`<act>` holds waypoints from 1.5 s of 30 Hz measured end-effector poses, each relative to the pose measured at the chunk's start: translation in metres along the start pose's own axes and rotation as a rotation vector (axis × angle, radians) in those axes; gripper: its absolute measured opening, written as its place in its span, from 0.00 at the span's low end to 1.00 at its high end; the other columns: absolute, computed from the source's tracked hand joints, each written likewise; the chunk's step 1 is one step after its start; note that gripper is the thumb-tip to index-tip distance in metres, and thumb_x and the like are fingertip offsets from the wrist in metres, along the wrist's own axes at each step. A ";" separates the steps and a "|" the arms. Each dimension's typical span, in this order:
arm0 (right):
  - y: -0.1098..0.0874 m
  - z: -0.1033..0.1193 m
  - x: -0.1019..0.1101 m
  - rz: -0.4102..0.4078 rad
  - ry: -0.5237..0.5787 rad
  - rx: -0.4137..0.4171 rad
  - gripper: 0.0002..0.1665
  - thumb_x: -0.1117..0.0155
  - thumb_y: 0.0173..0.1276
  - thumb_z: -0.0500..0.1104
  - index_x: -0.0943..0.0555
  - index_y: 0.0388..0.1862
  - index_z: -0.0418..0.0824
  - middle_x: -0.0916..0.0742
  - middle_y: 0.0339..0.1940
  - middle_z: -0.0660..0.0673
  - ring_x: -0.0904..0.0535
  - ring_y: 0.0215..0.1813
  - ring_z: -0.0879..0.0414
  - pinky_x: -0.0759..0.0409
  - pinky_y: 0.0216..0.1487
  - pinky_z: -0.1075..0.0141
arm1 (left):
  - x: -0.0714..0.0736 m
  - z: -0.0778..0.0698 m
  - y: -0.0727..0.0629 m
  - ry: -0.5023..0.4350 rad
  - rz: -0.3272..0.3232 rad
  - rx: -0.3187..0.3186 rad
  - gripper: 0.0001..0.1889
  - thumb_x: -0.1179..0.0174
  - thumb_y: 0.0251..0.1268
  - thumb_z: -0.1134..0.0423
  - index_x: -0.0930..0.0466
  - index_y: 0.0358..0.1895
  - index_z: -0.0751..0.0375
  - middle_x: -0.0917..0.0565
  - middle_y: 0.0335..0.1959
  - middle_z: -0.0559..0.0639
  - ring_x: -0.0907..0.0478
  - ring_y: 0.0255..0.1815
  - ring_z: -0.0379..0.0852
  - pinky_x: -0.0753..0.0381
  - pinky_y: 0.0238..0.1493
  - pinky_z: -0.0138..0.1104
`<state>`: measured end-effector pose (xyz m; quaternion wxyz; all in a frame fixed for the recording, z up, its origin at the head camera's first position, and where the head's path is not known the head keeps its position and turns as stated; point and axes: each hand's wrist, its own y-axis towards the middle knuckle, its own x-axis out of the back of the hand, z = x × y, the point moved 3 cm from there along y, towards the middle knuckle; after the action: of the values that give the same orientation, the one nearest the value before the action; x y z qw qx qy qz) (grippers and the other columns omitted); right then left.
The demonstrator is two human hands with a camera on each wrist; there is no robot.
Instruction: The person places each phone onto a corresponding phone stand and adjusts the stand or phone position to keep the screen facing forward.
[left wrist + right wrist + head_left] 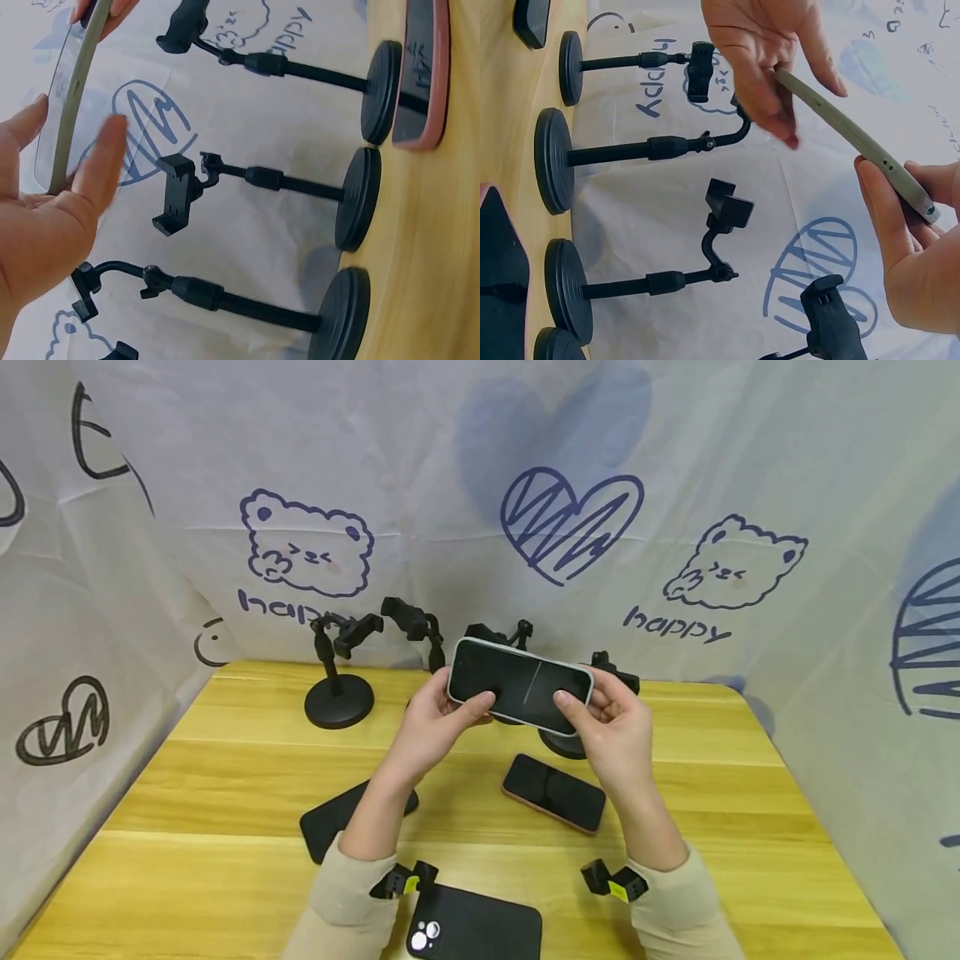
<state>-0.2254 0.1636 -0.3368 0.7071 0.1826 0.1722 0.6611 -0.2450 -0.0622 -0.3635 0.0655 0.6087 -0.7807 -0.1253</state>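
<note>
A phone in a pale green case (517,685) is held up sideways above the table, its dark screen facing the head camera. At its left end my left hand (435,727) grips it, thumb on the screen side and fingers behind. My right hand (622,731) holds the right end, the thumb over the screen. From the right wrist view, the phone's thin edge (855,139) runs slanting between both hands. Behind it stand several black phone stands (337,700), partly hidden by the phone and hands.
A pink-cased phone (553,795) lies screen up below the hands. One black phone (322,827) lies partly under the left forearm. Nearer the front, a black-cased phone (480,927) lies camera side up. A printed cloth (450,560) hangs behind the wooden table (217,860).
</note>
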 end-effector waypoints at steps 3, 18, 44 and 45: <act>0.000 0.000 0.000 -0.001 0.039 -0.001 0.20 0.33 0.68 0.23 0.19 0.58 0.24 0.08 0.43 0.55 0.09 0.42 0.58 0.11 0.42 0.65 | -0.001 -0.002 -0.001 -0.117 -0.006 0.013 0.21 0.39 0.76 0.70 0.28 0.68 0.68 0.16 0.56 0.61 0.12 0.48 0.44 0.13 0.55 0.46; 0.001 0.002 0.000 0.085 -0.006 -0.084 0.22 0.31 0.69 0.28 0.20 0.62 0.31 0.09 0.41 0.55 0.13 0.38 0.62 0.14 0.42 0.74 | 0.001 -0.012 -0.004 -0.138 -0.111 0.014 0.15 0.38 0.74 0.73 0.24 0.59 0.74 0.12 0.47 0.58 0.11 0.44 0.41 0.12 0.52 0.42; -0.002 0.000 -0.004 0.355 -0.422 -0.021 0.14 0.27 0.70 0.37 0.14 0.53 0.37 0.08 0.43 0.41 0.09 0.40 0.52 0.13 0.39 0.68 | -0.008 -0.023 -0.013 0.392 -0.021 -0.126 0.11 0.31 0.70 0.67 0.17 0.52 0.61 0.13 0.37 0.54 0.19 0.27 0.46 0.24 0.28 0.34; -0.002 0.000 -0.004 0.351 -0.420 -0.013 0.14 0.27 0.70 0.37 0.14 0.53 0.37 0.08 0.43 0.40 0.09 0.40 0.51 0.13 0.38 0.68 | -0.008 -0.023 -0.013 0.385 -0.024 -0.125 0.12 0.31 0.70 0.67 0.17 0.53 0.61 0.13 0.38 0.54 0.19 0.28 0.46 0.23 0.28 0.34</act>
<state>-0.2239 0.1591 -0.3375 0.6033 0.3381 -0.0169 0.7221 -0.2248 -0.0605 -0.3442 0.2497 0.6255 -0.7371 -0.0555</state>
